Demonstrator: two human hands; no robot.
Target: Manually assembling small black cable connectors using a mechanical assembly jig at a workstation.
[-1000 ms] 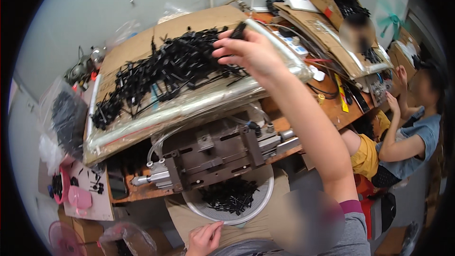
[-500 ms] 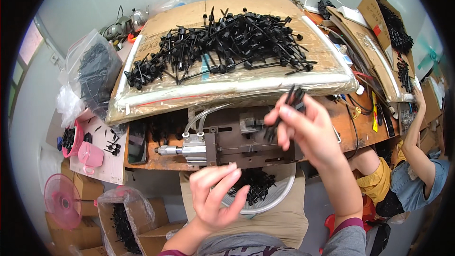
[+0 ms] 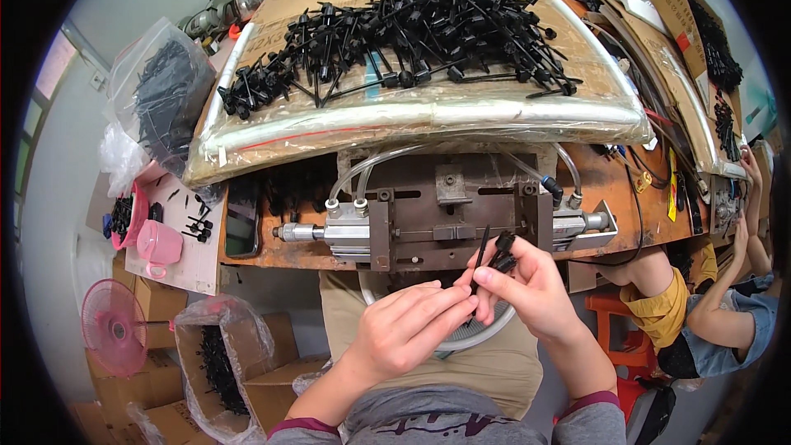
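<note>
Head view: right hand [image 3: 535, 288] pinches black clips [image 3: 497, 254] before the press [image 3: 449, 214] at the tabletop's near edge; left hand [image 3: 404, 330] steadies one stem, fingers closed on it

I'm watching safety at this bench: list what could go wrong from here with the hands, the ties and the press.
1. Both hands, left hand and right hand, work right at the press; fingers could get pinched if it moves.
2. The right hand grips several ties loosely; some may slip into the bowl unsorted.
3. The pile sits on a sagging board overhanging the press; ties could slide down into it.
</note>
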